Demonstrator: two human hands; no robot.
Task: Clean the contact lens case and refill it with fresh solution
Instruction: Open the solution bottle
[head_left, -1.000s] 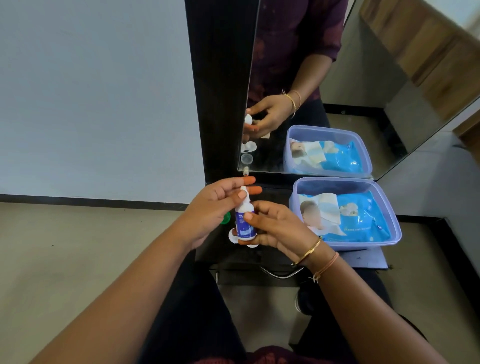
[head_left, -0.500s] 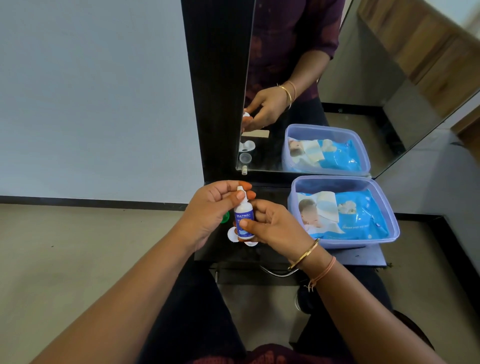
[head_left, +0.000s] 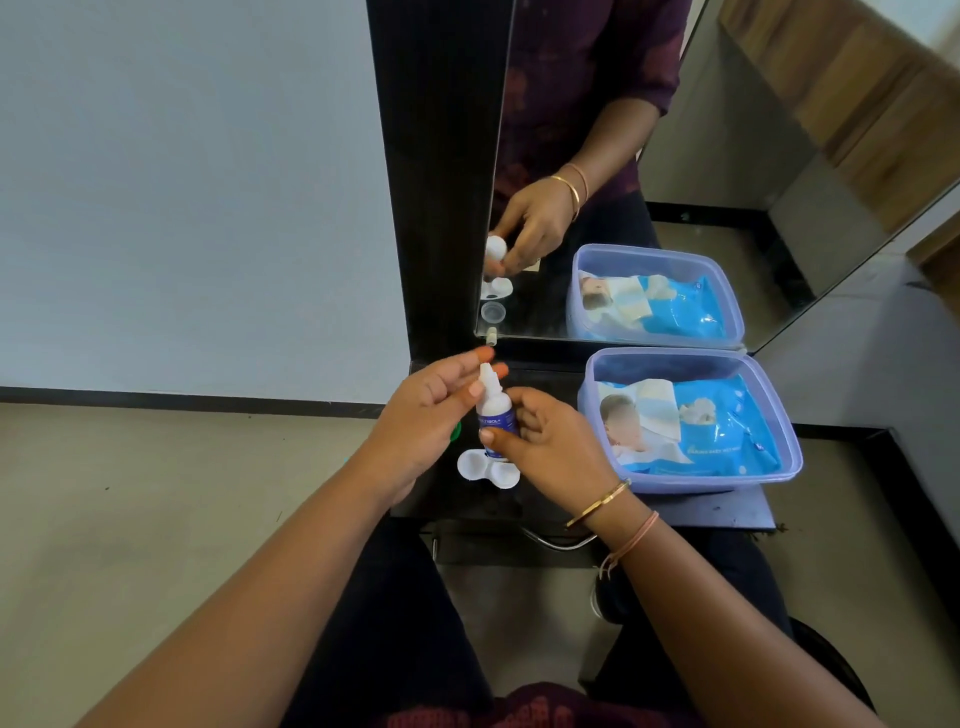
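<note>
White bottle (head_left: 496, 415) in right hand (head_left: 551, 446)

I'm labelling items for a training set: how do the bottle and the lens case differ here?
The bottle stands upright, gripped by the right hand; the case lies flat on the shelf. The bottle is tall and narrow with a blue label; the case is low and plain, with two open round wells. Both are mostly white.
</note>
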